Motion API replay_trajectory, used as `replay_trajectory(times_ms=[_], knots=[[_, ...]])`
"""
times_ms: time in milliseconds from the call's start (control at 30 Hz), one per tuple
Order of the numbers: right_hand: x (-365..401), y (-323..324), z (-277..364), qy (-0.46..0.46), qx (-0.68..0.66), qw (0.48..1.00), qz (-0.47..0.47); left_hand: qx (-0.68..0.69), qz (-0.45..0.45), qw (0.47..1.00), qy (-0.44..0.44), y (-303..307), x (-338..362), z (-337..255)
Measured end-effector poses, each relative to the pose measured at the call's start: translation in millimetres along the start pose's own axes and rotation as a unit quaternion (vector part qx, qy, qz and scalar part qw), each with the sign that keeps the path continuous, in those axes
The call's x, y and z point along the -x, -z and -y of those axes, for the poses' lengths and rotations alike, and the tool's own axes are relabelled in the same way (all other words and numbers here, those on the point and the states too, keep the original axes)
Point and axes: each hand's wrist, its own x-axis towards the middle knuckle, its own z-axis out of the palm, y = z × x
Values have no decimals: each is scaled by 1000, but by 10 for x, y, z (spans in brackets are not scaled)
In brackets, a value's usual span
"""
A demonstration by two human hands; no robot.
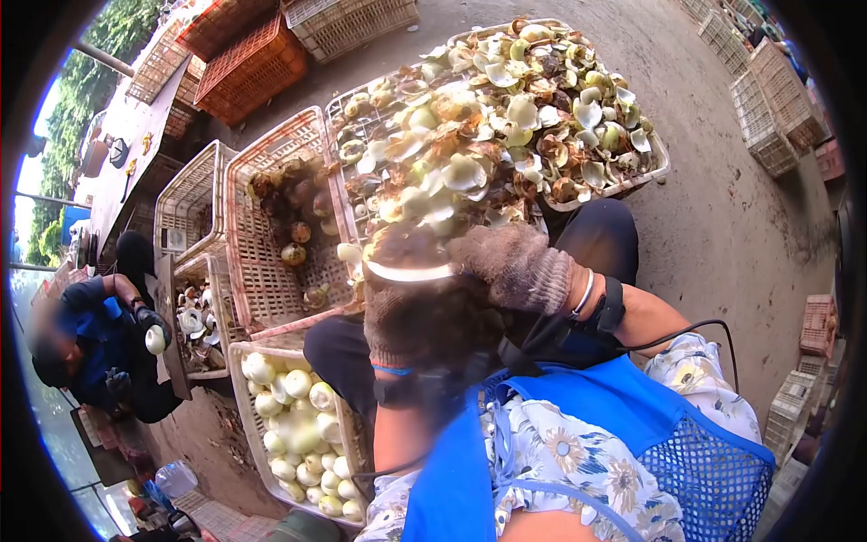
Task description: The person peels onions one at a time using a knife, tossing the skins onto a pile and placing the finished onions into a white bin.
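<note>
My right hand (522,269), in a brown knit glove, is closed on a knife (411,272). Its bright, curved blade points left, across the front of my left hand (394,327). That hand wears a matching glove and is blurred, its fingers curled about a brown, rounded onion (405,242) at the blade. Just beyond both hands, a heap of onion skins and cut layers (470,135) covers a wide crate (666,167). Left of the hands stands a pinkish crate (237,239) with several unpeeled onions (293,253) in its far part.
By my left leg, a crate (237,361) is full of peeled white onions (302,434). A co-worker (90,330) sits at far left, a gloved hand holding a peeled onion (155,340). Orange crates (251,77) are stacked behind; more crates (777,108) line the right side.
</note>
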Motion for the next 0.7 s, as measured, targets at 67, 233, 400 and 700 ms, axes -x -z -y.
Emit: replay_trajectory(times_ms=[67, 233, 400, 700], knots=[[-8, -18, -34, 23, -8, 999, -42, 14, -26, 1000, -10, -8, -5, 15], [50, -84, -116, 10, -20, 997, -72, 691, 5, 698, 186, -26, -109, -233], [258, -398, -234, -247, -104, 963, 28, 368, -136, 894, 214, 127, -139, 528], [215, -825, -159, -231, -282, 931, -24, 206, -173, 939, 214, 185, -276, 656]])
